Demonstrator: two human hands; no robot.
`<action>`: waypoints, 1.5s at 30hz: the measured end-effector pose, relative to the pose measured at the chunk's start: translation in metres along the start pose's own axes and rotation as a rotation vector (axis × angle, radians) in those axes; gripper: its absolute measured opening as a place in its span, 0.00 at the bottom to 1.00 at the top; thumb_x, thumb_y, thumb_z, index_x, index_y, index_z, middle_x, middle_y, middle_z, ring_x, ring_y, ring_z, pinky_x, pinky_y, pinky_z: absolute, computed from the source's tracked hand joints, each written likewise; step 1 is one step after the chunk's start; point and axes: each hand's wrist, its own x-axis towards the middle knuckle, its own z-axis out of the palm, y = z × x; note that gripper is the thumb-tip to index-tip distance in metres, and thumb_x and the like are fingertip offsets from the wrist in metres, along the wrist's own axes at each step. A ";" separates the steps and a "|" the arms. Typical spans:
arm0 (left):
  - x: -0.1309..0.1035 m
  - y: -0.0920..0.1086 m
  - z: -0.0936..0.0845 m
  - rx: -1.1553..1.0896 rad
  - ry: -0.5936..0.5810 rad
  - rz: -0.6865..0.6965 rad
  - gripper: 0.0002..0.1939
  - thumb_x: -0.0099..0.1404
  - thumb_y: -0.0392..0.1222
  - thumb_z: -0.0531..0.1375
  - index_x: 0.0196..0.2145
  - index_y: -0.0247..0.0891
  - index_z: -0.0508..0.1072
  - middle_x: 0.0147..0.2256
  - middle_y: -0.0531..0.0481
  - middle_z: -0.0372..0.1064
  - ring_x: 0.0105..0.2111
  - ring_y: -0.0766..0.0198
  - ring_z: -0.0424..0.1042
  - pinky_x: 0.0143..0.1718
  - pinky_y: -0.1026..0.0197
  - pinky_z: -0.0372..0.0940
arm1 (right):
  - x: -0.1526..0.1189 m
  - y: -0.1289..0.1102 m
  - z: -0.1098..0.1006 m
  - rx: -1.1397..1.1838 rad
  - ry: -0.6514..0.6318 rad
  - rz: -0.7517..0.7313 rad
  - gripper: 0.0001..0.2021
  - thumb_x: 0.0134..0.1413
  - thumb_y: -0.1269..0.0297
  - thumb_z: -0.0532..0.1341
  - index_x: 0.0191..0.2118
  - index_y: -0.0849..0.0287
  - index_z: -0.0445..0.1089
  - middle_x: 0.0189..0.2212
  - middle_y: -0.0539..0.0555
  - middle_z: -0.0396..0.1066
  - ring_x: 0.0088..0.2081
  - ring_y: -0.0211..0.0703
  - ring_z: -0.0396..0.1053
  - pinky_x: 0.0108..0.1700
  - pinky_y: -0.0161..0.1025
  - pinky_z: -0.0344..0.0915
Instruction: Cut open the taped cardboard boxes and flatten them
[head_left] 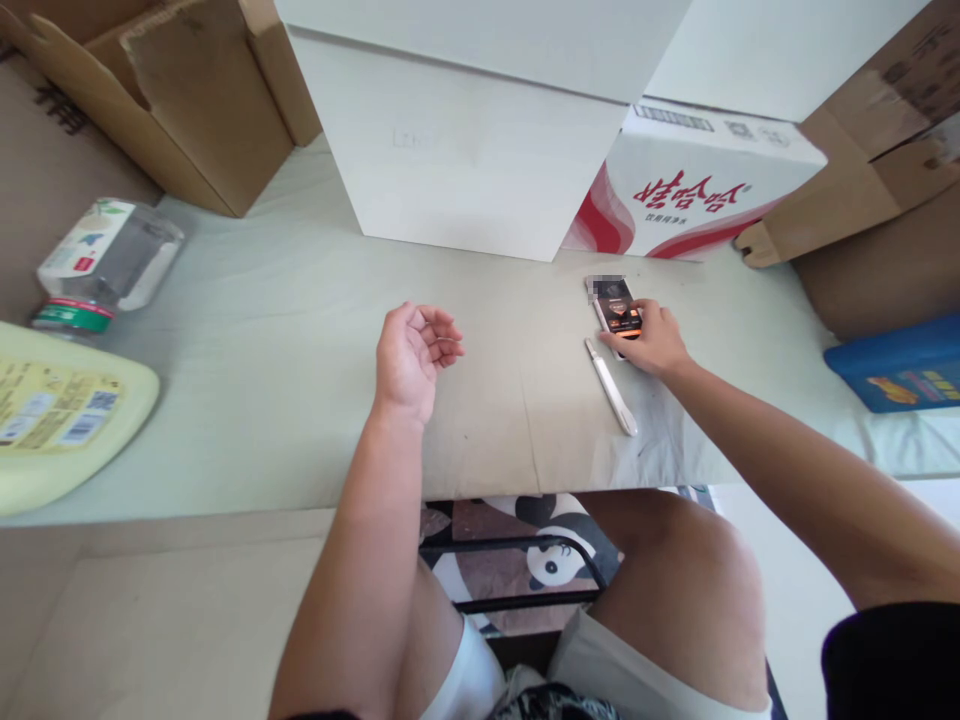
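Handling phone (616, 306): right hand (655, 340) grasps its near end, thumb and fingers on opposite edges; left hand (411, 358) empty, loosely curled. Next move likely calls for steady edge grip.

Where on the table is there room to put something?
Bare cloth shows between the clear bottle and the left hand, and between that hand and the slim white tool. It's crowded around the right hand and phone, and behind, where boxes stand.
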 end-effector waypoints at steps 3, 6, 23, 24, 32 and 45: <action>0.001 -0.001 -0.001 0.001 -0.004 0.007 0.21 0.62 0.61 0.53 0.27 0.41 0.70 0.24 0.49 0.70 0.22 0.63 0.69 0.26 0.60 0.63 | 0.005 0.002 0.002 0.003 -0.004 -0.040 0.44 0.39 0.40 0.67 0.60 0.58 0.60 0.55 0.66 0.65 0.59 0.66 0.61 0.62 0.58 0.57; 0.001 -0.002 -0.001 -0.003 -0.004 0.012 0.21 0.62 0.61 0.53 0.27 0.41 0.70 0.24 0.49 0.70 0.22 0.62 0.69 0.27 0.59 0.63 | 0.010 0.003 0.003 0.008 -0.007 -0.057 0.46 0.37 0.40 0.68 0.62 0.58 0.60 0.57 0.66 0.65 0.59 0.67 0.61 0.62 0.59 0.58; 0.000 0.001 -0.001 -0.004 -0.005 -0.006 0.21 0.62 0.60 0.53 0.27 0.41 0.69 0.24 0.49 0.69 0.22 0.63 0.69 0.27 0.60 0.63 | 0.034 -0.001 -0.010 0.144 -0.122 -0.036 0.43 0.33 0.52 0.73 0.58 0.55 0.58 0.52 0.61 0.74 0.50 0.60 0.73 0.54 0.55 0.68; 0.000 0.002 -0.001 -0.009 -0.003 -0.008 0.20 0.62 0.60 0.53 0.27 0.40 0.70 0.24 0.49 0.69 0.22 0.63 0.69 0.27 0.60 0.63 | 0.035 -0.002 -0.011 0.149 -0.120 -0.031 0.43 0.33 0.53 0.73 0.58 0.55 0.58 0.52 0.62 0.74 0.50 0.61 0.73 0.54 0.55 0.68; 0.002 0.002 -0.003 -0.028 0.026 0.000 0.21 0.64 0.60 0.53 0.26 0.41 0.71 0.24 0.49 0.70 0.22 0.64 0.68 0.25 0.62 0.63 | 0.048 -0.007 -0.009 0.175 -0.095 -0.050 0.42 0.30 0.54 0.74 0.56 0.57 0.62 0.52 0.62 0.74 0.52 0.62 0.73 0.55 0.57 0.69; 0.009 0.002 -0.001 -0.050 0.042 -0.020 0.21 0.67 0.54 0.51 0.25 0.39 0.72 0.23 0.49 0.70 0.21 0.65 0.68 0.24 0.63 0.63 | 0.058 -0.009 -0.013 0.120 -0.160 -0.115 0.44 0.34 0.54 0.73 0.62 0.55 0.63 0.56 0.61 0.74 0.54 0.63 0.73 0.57 0.60 0.68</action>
